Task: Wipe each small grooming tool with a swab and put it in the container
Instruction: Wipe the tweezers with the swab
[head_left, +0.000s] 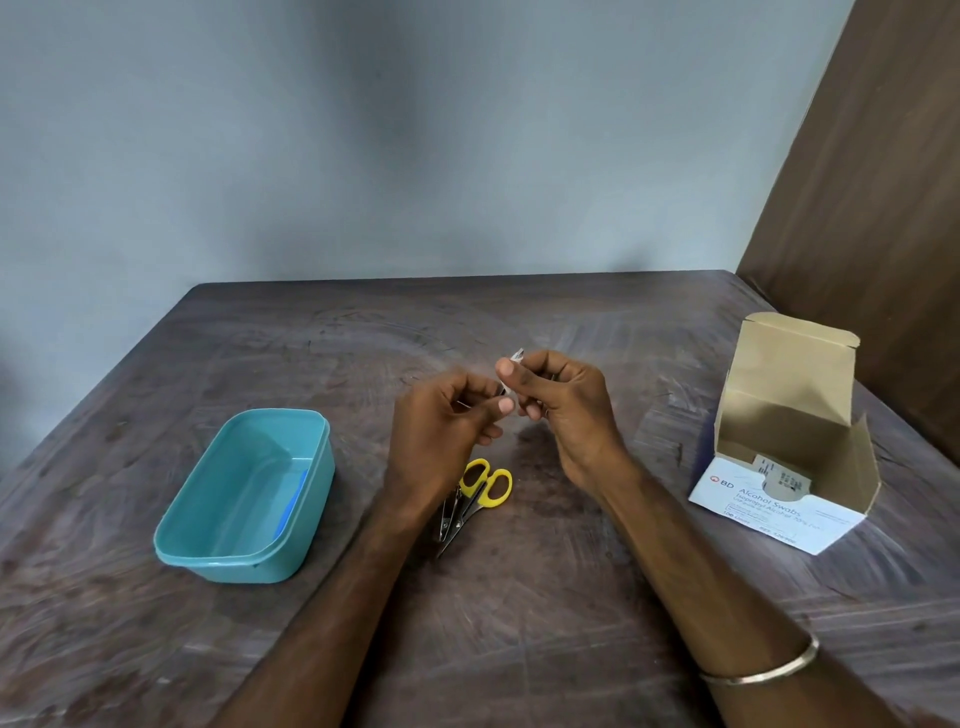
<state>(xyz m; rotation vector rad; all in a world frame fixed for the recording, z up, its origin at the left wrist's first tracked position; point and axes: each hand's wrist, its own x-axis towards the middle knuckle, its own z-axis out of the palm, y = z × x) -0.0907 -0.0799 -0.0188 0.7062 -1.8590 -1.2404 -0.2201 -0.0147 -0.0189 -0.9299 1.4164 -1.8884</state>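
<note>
White swab (517, 356) pinched in right hand (563, 415) fingertips, meeting thin metal tool (502, 388) pinched by left hand (441, 431) fingers; tool's long axis seeming to be pointing up-right toward swab, though blurred; lying well left and nearer left hand, teal container (311, 499); waiting below hands, yellow scissors (480, 491).

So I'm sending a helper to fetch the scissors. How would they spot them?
On the dark wooden table, look between the teal container on the left and the white swab box on the right. The scissors lie beneath the raised hands, the only thing with bright yellow handle loops.
</note>
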